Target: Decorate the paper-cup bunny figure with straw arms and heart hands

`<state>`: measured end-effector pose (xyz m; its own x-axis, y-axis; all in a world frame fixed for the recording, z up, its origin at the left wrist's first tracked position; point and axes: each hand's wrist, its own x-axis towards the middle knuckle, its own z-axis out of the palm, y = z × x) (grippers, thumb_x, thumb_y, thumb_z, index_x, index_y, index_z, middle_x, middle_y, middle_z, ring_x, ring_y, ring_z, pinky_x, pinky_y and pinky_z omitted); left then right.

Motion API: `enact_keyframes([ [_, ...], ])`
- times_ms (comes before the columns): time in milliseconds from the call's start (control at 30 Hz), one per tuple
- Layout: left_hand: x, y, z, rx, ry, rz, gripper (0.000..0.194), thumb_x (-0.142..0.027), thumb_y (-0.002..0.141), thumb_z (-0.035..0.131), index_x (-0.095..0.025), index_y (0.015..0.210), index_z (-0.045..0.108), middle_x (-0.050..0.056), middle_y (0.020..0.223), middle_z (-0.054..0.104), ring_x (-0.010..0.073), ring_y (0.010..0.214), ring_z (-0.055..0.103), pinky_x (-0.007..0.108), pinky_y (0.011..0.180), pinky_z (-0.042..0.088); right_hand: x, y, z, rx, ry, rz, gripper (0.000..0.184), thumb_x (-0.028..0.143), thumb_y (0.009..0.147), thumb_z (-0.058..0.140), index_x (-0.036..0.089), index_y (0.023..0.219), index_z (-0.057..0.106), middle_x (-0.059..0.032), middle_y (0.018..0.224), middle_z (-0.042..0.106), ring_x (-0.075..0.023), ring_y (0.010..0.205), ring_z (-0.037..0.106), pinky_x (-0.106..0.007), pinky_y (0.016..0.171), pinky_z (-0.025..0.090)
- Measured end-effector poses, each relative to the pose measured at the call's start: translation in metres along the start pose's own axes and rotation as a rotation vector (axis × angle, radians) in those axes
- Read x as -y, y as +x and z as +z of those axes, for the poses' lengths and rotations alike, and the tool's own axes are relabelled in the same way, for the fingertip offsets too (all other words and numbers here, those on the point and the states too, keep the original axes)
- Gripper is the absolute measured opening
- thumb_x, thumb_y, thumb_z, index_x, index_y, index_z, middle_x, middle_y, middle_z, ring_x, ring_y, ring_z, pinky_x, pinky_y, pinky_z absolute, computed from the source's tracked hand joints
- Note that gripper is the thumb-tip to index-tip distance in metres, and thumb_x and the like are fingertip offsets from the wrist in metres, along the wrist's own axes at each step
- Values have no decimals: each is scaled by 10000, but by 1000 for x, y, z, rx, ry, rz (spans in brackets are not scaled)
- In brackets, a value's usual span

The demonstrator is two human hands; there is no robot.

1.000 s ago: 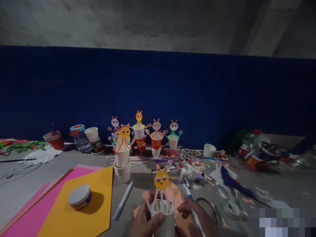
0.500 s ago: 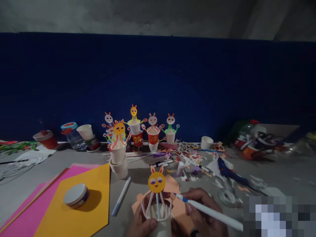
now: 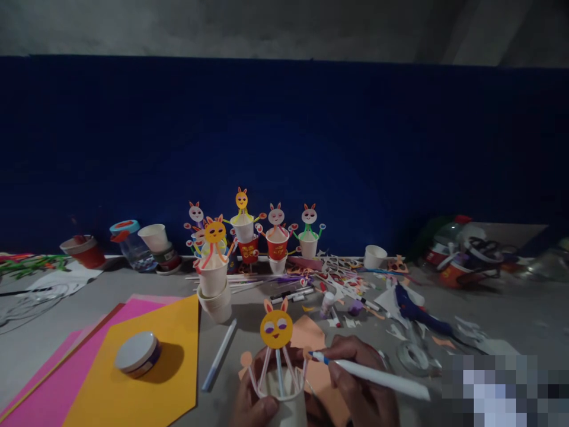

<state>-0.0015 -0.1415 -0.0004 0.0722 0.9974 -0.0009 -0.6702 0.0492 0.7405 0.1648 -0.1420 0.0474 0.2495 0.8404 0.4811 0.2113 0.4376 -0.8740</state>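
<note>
My left hand [image 3: 256, 403] is closed around a white paper cup [image 3: 288, 410] at the bottom middle. From the cup rise pale pipe cleaners that carry a yellow paper rabbit face [image 3: 276, 329] with pink ears, and small orange paper discs top the side arms. In my right hand [image 3: 362, 379] is a white marker [image 3: 382, 378], held like a pen. Its blue tip touches, or nearly touches, the right orange disc [image 3: 307, 353]. Under the hands lies a sheet of orange paper [image 3: 309, 333].
Finished-looking cup figures [image 3: 212, 276] stand along the back. Yellow paper [image 3: 173, 326] and pink sheets lie at left under a round white-lidded jar [image 3: 137, 354]. A second marker [image 3: 219, 356] rests beside them. Paper scraps [image 3: 340, 276], a tape roll [image 3: 412, 357] and blue-handled scissors [image 3: 418, 311] lie to the right.
The cup with the rabbit face has shifted slightly left. My right hand and marker have moved a little left with it, the tip staying at the right disc.
</note>
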Motion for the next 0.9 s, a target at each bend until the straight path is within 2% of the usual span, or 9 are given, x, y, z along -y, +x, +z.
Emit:
enact_keyframes([
  [400,3,-1,-1,-45,30,31,584,-466,499,929,-234,1020,803,133,1042,810,433,1137,666,497,983,498,12,8,4,20,14,-108,213,357,964,551,280,807,673,36,630,602,-166,527,538,-258,512,445],
  [600,2,0,2,-40,74,48,598,-488,514,920,-240,1045,802,147,1071,801,436,1131,663,503,942,519,9,7,1,34,-57,-142,160,262,936,544,277,832,665,29,688,648,-169,617,583,-245,576,466],
  [900,3,0,-3,-61,103,28,629,-484,484,932,-238,1049,807,138,1020,810,433,1101,680,506,944,522,7,14,-5,131,-91,-254,161,167,915,525,266,870,643,50,668,621,-133,553,574,-209,531,468],
])
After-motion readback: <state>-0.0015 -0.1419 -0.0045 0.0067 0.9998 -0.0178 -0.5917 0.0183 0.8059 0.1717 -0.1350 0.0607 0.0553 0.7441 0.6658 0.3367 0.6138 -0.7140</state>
